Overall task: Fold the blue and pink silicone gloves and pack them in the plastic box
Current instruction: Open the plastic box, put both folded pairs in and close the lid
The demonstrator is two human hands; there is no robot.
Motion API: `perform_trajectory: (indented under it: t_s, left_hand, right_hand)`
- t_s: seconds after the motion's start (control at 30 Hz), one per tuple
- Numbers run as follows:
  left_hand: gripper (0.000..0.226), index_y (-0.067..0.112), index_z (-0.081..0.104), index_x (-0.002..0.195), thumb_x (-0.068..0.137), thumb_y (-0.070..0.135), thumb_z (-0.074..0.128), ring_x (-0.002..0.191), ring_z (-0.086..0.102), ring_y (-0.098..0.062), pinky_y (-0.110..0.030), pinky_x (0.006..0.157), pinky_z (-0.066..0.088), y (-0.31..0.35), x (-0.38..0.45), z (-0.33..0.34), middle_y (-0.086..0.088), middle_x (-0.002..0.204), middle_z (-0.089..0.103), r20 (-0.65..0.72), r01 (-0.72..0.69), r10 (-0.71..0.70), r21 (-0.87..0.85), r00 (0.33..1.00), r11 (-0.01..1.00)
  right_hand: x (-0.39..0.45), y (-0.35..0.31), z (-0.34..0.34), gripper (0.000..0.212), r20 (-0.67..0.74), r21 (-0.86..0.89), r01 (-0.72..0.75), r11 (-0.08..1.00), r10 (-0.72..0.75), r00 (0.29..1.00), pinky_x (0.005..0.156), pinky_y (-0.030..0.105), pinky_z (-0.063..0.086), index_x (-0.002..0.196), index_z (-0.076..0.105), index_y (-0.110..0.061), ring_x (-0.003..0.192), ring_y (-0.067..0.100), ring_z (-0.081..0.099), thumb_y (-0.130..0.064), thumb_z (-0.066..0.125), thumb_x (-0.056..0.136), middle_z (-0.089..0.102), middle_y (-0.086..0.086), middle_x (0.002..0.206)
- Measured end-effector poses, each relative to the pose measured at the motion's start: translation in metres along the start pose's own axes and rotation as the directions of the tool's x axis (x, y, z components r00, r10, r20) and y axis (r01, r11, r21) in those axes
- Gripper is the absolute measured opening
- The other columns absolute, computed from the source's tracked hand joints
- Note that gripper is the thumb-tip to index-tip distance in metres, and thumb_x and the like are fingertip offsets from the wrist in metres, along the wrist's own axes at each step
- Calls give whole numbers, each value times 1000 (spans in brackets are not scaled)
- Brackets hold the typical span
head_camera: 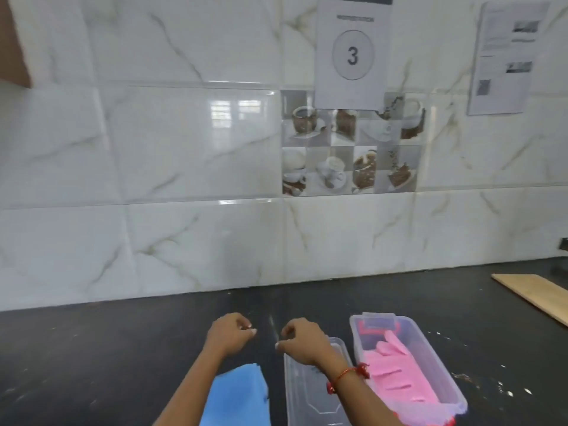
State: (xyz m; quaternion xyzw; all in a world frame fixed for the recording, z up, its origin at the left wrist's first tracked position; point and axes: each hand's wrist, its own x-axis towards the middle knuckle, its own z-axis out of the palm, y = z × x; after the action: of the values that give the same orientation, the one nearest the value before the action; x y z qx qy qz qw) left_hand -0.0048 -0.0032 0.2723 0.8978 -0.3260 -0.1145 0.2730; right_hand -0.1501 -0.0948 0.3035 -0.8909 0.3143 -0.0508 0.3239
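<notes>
Both hands, left hand (229, 333) and right hand (302, 341), are hovering with fingers curled together, empty; pink glove (396, 370) is lying in the plastic box (436, 358) at lower right.

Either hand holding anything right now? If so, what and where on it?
Nothing. The left hand and right hand hover over the counter with fingers curled and empty; the blue glove lies untouched below the left forearm.

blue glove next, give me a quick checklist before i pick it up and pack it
1. Blue glove within reach, under the left forearm: ok.
2. Blue glove fully folded: cannot tell, it runs out of frame.
3. Left hand and right hand free, fingers curled, holding nothing: ok.
4. Plastic box open, lid off beside it: ok.
5. Pink glove already inside the box: ok.
</notes>
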Motion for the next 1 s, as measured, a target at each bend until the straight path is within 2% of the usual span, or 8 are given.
perform_trajectory:
  t_s: [0.03, 0.1, 0.27, 0.4, 0.57, 0.67, 0.8, 1.0]
  left_hand:
    - [34, 16, 63, 115, 86, 34, 61, 114, 58, -18, -24, 93, 44, -20, -5, -7, -3, 123, 63, -20, 64, -64, -11, 998, 998]
    - [38, 16, 61, 118, 86, 37, 60, 116, 57, -18, -25, 95, 43, -52, -17, -15, -4, 127, 60, -33, 178, -179, -24, 983, 984]
    - [49, 18, 53, 124, 84, 46, 56, 125, 48, -21, -29, 104, 41, -97, -44, -10, -6, 132, 54, -31, 367, -371, -90, 928, 926]
    - [62, 19, 40, 136, 84, 50, 54, 131, 41, -27, -31, 106, 38, -98, -53, 5, -9, 142, 39, 13, 434, -438, -156, 899, 887]
    - [72, 20, 23, 146, 87, 51, 50, 137, 32, -31, -37, 110, 34, -94, -54, 19, -12, 149, 29, 53, 475, -473, -175, 879, 863]
    - [81, 16, 11, 149, 88, 51, 50, 140, 26, -34, -40, 111, 31, -93, -55, 22, -15, 153, 24, 64, 519, -517, -200, 853, 831]
    - [83, 5, 13, 147, 87, 45, 56, 137, 34, -31, -39, 111, 35, -92, -55, 20, -15, 151, 29, 84, 541, -543, -300, 835, 786]
    - [81, 0, 29, 140, 80, 35, 70, 124, 50, -29, -40, 101, 47, -98, -54, 22, -14, 141, 44, 184, 535, -540, -578, 821, 616]
  right_hand:
    - [3, 3, 22, 38, 61, 7, -53, 999, 53, 997, 94, 31, 46, 118, 57, -5, 111, 23, 57, -26, 59, 87, 60, 11, 124]
    - [8, -11, 42, 40, 82, 94, -32, 995, 24, 996, 91, 28, 46, 120, 54, -7, 109, 20, 56, -28, 60, 86, 58, 9, 126]
    - [24, -22, 86, 50, 175, 8, -50, 999, 48, 984, 96, 27, 43, 129, 46, -8, 121, 23, 52, -31, 57, 86, 52, 8, 134]
    - [29, -27, 104, 51, 170, -73, -40, 997, 52, 984, 99, 26, 40, 133, 42, -9, 127, 26, 47, -31, 52, 87, 45, 10, 140]
    - [30, -25, 114, 62, 124, -126, -74, 989, 90, 988, 106, 36, 36, 141, 30, -11, 134, 32, 34, -35, 51, 88, 27, 13, 148]
    - [30, -21, 114, 76, 145, -64, -133, 989, 141, 979, 108, 34, 34, 146, 19, -8, 136, 32, 32, -39, 55, 86, 21, 16, 150]
    - [33, -11, 117, 82, 197, 98, -225, 969, 203, 959, 107, 31, 37, 145, 20, -5, 133, 28, 39, -39, 61, 82, 29, 16, 147]
    - [48, 4, 127, 80, 225, 228, -268, 936, 217, 950, 101, 36, 46, 130, 46, -5, 119, 24, 55, -42, 74, 65, 55, 8, 131]
